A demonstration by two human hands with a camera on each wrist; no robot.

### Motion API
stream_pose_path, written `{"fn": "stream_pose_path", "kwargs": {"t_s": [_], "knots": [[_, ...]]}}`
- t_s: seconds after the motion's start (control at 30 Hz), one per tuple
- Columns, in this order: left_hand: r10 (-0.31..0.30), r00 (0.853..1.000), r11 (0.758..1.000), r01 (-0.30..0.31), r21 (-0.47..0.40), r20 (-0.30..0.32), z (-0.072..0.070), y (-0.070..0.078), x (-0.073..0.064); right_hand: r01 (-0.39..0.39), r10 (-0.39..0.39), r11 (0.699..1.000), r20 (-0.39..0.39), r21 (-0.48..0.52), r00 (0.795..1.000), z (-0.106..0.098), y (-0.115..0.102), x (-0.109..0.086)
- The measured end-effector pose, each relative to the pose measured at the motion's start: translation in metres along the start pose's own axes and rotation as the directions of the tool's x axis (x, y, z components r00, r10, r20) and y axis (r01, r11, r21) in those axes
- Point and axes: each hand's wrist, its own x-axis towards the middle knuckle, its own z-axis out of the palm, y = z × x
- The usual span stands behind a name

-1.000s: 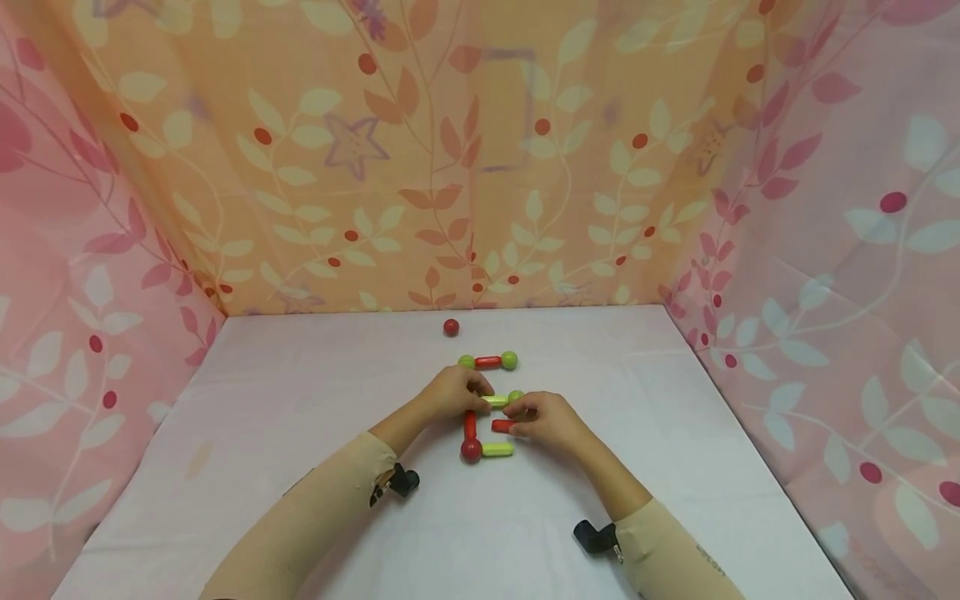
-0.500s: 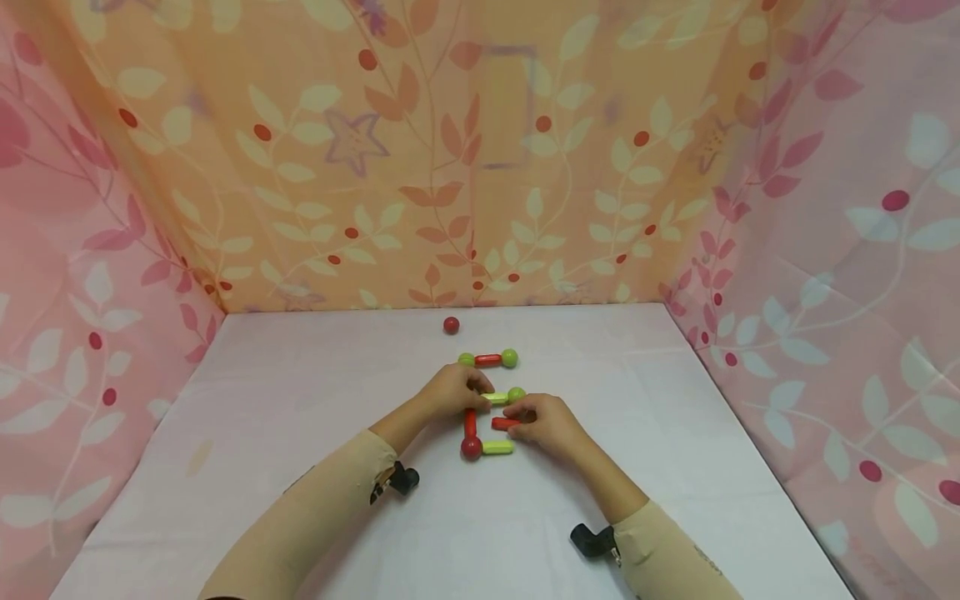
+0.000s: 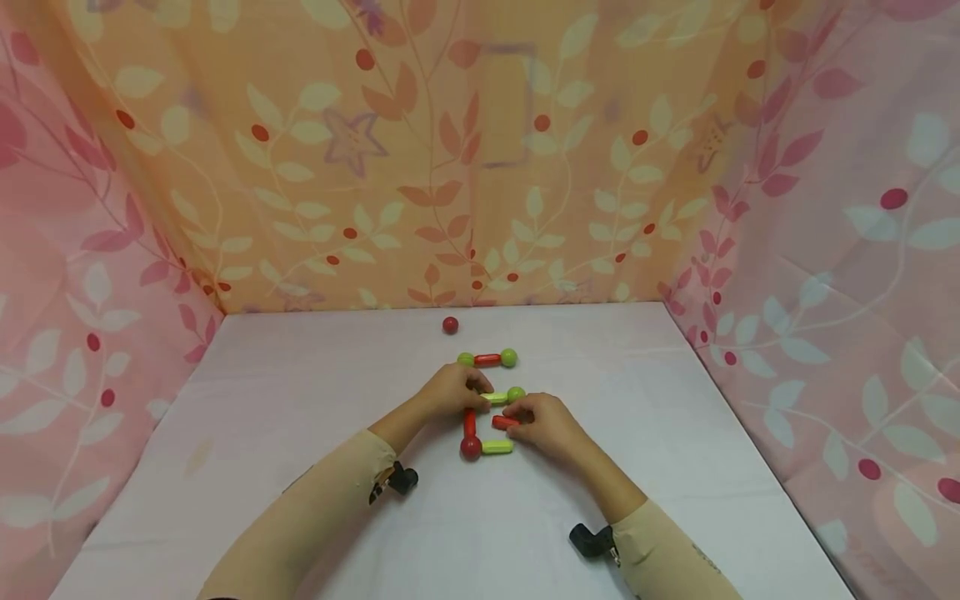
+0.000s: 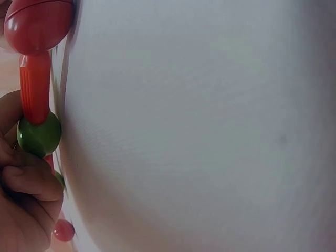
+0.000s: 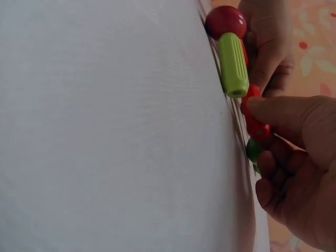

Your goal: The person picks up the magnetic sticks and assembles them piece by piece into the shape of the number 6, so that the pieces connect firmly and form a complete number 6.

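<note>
My left hand (image 3: 456, 390) holds a joint of a toy rod-and-ball figure; in the left wrist view its curled fingers are at a green ball (image 4: 39, 135). From there a red rod (image 3: 470, 422) leads toward me to a red ball (image 3: 471, 447), which has a yellow-green rod (image 3: 497, 447) on its right. A second yellow-green rod (image 3: 495, 399) runs right from the left fingers to another green ball (image 3: 516, 395). Between these two rods my right hand (image 3: 551, 425) pinches a loose red rod (image 5: 256, 118) between thumb and fingers. Its right end is partly hidden by the fingers.
Behind the hands lies a red rod (image 3: 487, 360) with a green ball (image 3: 466, 359) at its left end and another (image 3: 509, 357) at its right. Farther back sits a single red ball (image 3: 450, 325). Patterned cloth walls (image 3: 420, 208) border the white table (image 3: 300, 358).
The red rod in the right hand has tilted slightly, its left end now a little farther from me. The left hand and the figure stay put.
</note>
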Motion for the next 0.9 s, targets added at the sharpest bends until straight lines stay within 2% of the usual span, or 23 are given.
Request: {"fn": "stream_pose_path", "kwargs": {"t_s": [0.17, 0.47, 0.73, 0.9], "knots": [[-0.003, 1.0, 1.0, 0.003, 0.009, -0.001, 0.001, 0.0, 0.0, -0.045, 0.046, 0.998, -0.018, 0.05, 0.999, -0.007, -0.003, -0.001], [-0.009, 1.0, 1.0, 0.009, 0.006, -0.008, 0.001, 0.003, -0.001, -0.109, 0.114, 0.991, -0.062, 0.083, 0.991, -0.016, 0.002, -0.007], [-0.009, 1.0, 1.0, 0.009, 0.003, -0.004, 0.002, 0.002, 0.0, -0.174, 0.183, 0.97, -0.039, 0.169, 0.982, -0.02, 0.01, -0.013], [-0.005, 1.0, 1.0, 0.005, 0.0, -0.011, 0.001, 0.001, 0.0, -0.177, 0.191, 0.966, -0.061, 0.189, 0.98, -0.022, 0.012, -0.017]]}}
